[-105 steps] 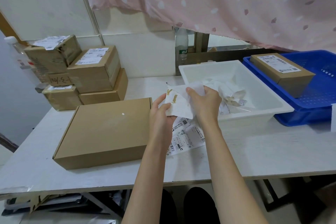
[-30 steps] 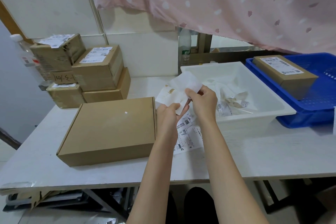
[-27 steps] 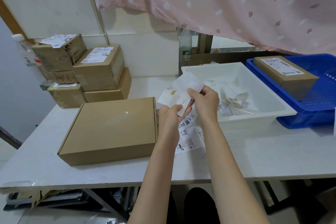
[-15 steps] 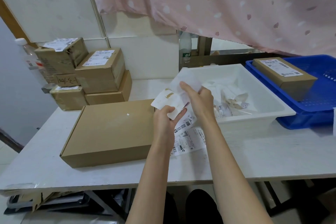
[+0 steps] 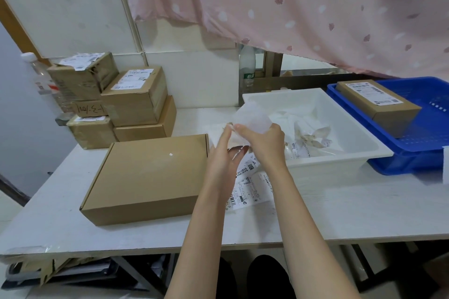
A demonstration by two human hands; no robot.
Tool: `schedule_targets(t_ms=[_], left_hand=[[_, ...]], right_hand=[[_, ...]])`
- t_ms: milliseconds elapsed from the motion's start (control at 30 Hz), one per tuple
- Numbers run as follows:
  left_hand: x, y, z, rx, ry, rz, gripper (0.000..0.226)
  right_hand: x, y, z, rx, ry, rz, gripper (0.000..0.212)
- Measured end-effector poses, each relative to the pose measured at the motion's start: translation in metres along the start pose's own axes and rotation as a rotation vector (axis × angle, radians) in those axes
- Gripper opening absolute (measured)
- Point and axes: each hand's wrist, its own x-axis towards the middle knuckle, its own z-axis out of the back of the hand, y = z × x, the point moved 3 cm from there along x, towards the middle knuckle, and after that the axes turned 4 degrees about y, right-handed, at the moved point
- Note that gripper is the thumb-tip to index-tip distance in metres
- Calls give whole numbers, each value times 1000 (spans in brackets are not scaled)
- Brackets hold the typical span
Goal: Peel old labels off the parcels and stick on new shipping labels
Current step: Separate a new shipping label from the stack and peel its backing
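Beside the flat box (image 5: 150, 177), right hand (image 5: 263, 144) pinches the peeled label (image 5: 251, 118), left hand (image 5: 224, 155) fingers nearly straight against it; best crumple tight, then drop into white bin (image 5: 340, 160).

On the table (image 5: 340, 213), a flat carton (image 5: 145, 177) lies left of my hands. Behind it stand stacked parcels (image 5: 136, 97). Printed labels (image 5: 252, 187) lie under my wrists. To my right sits a tray (image 5: 340, 160) holding crumpled paper (image 5: 308, 138), then a basket (image 5: 413, 160) holding one labelled parcel (image 5: 379, 104).
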Motion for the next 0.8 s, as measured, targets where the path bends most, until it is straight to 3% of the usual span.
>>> schedule_targets(t_ms=[133,800], left_hand=[[0,8,5,-27,-85,-19,35],[-11,12,-21,-121,-65,-30,34]], right_hand=[[-3,3,2,-47,-65,-23,35],[7,-12,10,55,-317,-38,24]])
